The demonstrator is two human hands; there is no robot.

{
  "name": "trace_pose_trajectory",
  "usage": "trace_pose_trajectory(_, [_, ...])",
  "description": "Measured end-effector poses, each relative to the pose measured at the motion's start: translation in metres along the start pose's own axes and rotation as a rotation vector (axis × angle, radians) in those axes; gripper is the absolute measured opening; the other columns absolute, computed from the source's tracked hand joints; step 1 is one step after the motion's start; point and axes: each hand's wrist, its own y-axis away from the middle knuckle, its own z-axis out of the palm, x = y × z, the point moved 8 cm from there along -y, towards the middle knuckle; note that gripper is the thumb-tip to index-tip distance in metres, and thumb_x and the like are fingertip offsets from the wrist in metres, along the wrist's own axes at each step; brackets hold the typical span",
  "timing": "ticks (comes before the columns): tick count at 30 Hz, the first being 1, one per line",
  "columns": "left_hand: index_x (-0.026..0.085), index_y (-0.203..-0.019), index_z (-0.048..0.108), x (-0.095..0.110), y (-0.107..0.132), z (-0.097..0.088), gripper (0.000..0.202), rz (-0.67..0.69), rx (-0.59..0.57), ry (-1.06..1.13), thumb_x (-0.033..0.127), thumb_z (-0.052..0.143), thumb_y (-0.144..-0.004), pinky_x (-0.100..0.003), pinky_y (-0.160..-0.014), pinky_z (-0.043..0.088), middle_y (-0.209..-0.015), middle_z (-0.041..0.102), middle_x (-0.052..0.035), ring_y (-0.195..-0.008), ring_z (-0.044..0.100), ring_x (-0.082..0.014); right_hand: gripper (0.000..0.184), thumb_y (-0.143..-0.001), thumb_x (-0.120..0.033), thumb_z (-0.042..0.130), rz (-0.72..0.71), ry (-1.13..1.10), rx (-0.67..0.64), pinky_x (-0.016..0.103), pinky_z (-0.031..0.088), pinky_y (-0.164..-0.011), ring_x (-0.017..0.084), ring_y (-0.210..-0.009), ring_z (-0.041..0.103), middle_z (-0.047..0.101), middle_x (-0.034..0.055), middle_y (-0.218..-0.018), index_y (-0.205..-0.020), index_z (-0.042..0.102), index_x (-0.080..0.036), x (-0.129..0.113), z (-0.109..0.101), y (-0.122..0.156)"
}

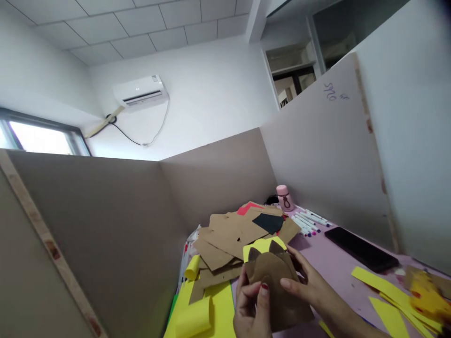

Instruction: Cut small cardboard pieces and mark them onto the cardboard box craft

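My left hand point(253, 305) pinches the lower left of a brown paper cutout point(278, 295), its thumb lying on the front. On the right edge, my right hand point(306, 281) grips the same cutout with its thumb on the front and its fingers behind. Two dark pointed ears stand up along the cutout's rounded top. A yellow paper sheet point(265, 244) shows behind the ears; how it is joined to the brown paper is hidden. Just beyond lies a pile of brown paper pieces point(221, 237), with black paper point(268, 222) and red paper point(249, 208) on it.
Curled yellow paper point(193, 319) lies at left. Several capped markers point(306, 221) and a pink bottle point(284, 198) stand or lie at the back right. Nearer are a black phone point(359, 249), yellow strips point(389, 293) and a yellow toy-like object point(426, 295). Grey partitions point(218, 178) enclose the table.
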Motion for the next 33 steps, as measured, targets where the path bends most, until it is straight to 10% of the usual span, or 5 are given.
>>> trace_pose_trajectory(9, [0.017, -0.056, 0.067, 0.007, -0.018, 0.016, 0.049, 0.048, 0.072, 0.052, 0.065, 0.076, -0.052, -0.060, -0.104, 0.031, -0.124, 0.058, -0.0258, -0.122, 0.049, -0.0451, 0.094, -0.059, -0.051, 0.082, -0.023, -0.046, 0.061, 0.046, 0.046, -0.095, 0.034, -0.112, 0.059, 0.052, 0.0177, -0.135, -0.136, 0.034, -0.022, 0.011, -0.007, -0.018])
trace_pose_trajectory(16, [0.018, -0.059, 0.060, -0.009, -0.024, 0.023, 0.042, 0.016, 0.070, 0.104, 0.056, 0.078, -0.058, -0.042, -0.091, 0.047, -0.129, 0.053, -0.0195, -0.117, 0.055, -0.0366, 0.101, -0.060, -0.054, 0.082, 0.025, -0.049, 0.017, 0.040, 0.048, -0.095, 0.034, -0.124, 0.052, 0.043, 0.0193, -0.144, -0.139, 0.029, -0.021, 0.020, -0.009, -0.031])
trace_pose_trajectory(25, [0.019, -0.113, 0.041, -0.018, -0.036, 0.030, 0.063, -0.091, -0.015, 0.046, 0.037, 0.074, -0.062, -0.037, -0.087, 0.051, -0.126, 0.054, -0.0239, -0.106, 0.063, -0.0315, 0.096, -0.060, -0.050, 0.082, 0.060, -0.076, 0.023, 0.044, 0.045, -0.098, 0.035, -0.120, 0.054, 0.042, 0.0200, -0.142, -0.135, 0.029, -0.023, 0.023, -0.010, -0.036])
trace_pose_trajectory(33, [0.015, -0.124, 0.032, -0.028, -0.041, 0.035, 0.078, -0.260, -0.100, 0.040, 0.037, 0.068, -0.059, -0.040, -0.090, 0.049, -0.126, 0.058, -0.0272, -0.113, 0.060, -0.0365, 0.095, -0.058, -0.052, 0.082, 0.074, -0.105, 0.017, 0.047, 0.047, -0.092, 0.037, -0.113, 0.059, 0.054, 0.0193, -0.134, -0.134, 0.032, -0.022, 0.027, -0.007, -0.042])
